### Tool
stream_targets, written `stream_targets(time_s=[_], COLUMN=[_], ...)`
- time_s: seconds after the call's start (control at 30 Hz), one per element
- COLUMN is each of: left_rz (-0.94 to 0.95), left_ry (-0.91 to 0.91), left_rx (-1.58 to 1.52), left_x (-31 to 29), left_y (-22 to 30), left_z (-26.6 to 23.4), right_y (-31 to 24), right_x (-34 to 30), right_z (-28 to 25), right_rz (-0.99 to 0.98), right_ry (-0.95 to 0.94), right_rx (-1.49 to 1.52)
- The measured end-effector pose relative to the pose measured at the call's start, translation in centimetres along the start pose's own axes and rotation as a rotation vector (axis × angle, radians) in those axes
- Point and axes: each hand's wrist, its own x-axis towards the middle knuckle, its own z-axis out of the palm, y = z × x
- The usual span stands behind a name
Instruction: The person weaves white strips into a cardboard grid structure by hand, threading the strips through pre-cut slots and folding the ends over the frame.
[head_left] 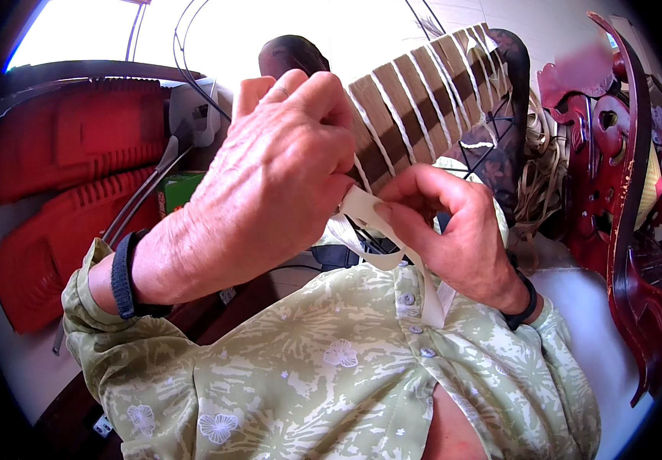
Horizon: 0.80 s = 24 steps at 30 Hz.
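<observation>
Leftmost, ribbed red panels (78, 130). Next, left hand (281, 149), tightly curled, pinching a cream strap (363, 205), looped between both hands just below a cord-wound wooden board (429, 100). Then right hand (461, 230), half-curled, thumb and forefinger closed on the same strap. Beyond, bundled pale strips (532, 188), dark-red carved woodwork (628, 184).

Strap (363, 207) is cream, board (378, 102) is brown striped with white cord (394, 116). Shirt (293, 368) is pale green and white floral, wristbands (122, 276) dark, carved wood (639, 138) deep red
</observation>
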Motion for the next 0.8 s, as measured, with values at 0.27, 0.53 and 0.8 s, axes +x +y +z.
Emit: stream_targets(time_s=[0.27, 0.53, 0.8], left_rz=[-0.072, 0.021, -0.116], left_ry=[0.017, -0.023, 0.029], left_rx=[-0.319, -0.067, -0.375], left_x=[0.6, 0.0, -0.1], left_y=[-2.7, -1.3, -2.1], left_z=[0.3, 0.1, 0.6], right_y=[-0.4, -0.6, -1.0], right_x=[-0.6, -0.3, -0.3], right_z=[-0.6, 0.0, 0.6], right_rz=[-0.007, 0.067, 0.081], right_ry=[0.027, 0.026, 0.083], right_rx=[-0.076, 0.015, -0.071])
